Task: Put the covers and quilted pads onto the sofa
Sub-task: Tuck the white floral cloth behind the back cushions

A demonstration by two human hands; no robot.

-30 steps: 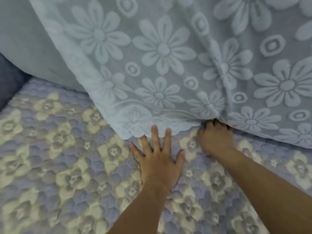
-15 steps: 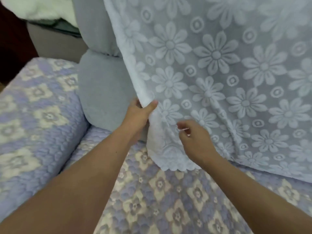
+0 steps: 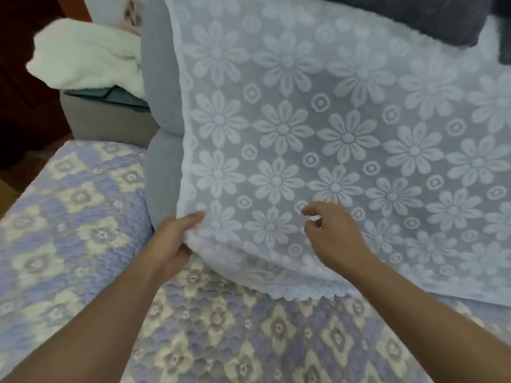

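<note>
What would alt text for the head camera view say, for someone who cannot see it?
A person's left hand grips the lower left edge of a white lace cover with a daisy pattern, draped over a grey sofa back cushion. The right hand, fingers loosely curled, hovers at the lace. A purple and cream quilted pad covers the seat below.

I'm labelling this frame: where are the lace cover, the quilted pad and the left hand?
lace cover [image 3: 345, 139], head view, a daisy in its middle.
quilted pad [image 3: 249, 333], head view, bare seat part.
left hand [image 3: 172, 244], head view, its palm side, gripping the cover's corner.
</note>
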